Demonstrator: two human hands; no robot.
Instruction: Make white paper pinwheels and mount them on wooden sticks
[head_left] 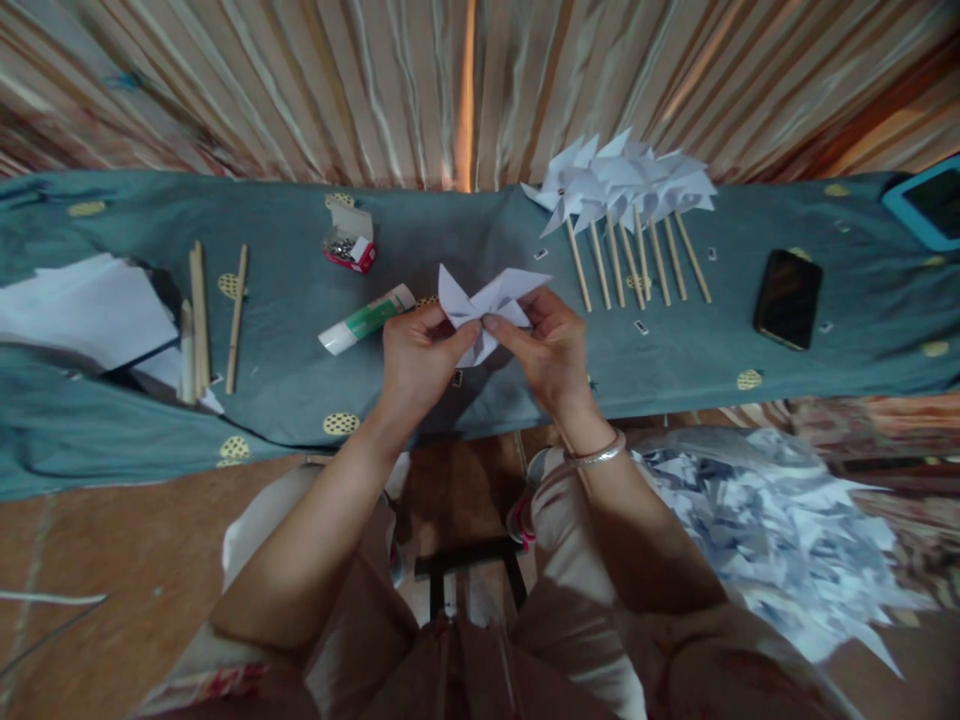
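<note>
I have a folded paper pinwheel (484, 305) between my left hand (421, 362) and right hand (551, 350), both closed on it, thumbs near its middle, above the worktop (300, 380). Just beside my left hand lies a glue stick (367, 320); past that sits an open box of pins (349, 240). Finished pinwheels on sticks (626, 190) lie beyond my right hand, near a phone (788, 300).

1 black phone (788, 300) on green cloth (697, 360); 1 blue-framed device (911, 215), right edge; striped curtain (345, 90) behind; white cord (52, 598) on floor (142, 540).
</note>
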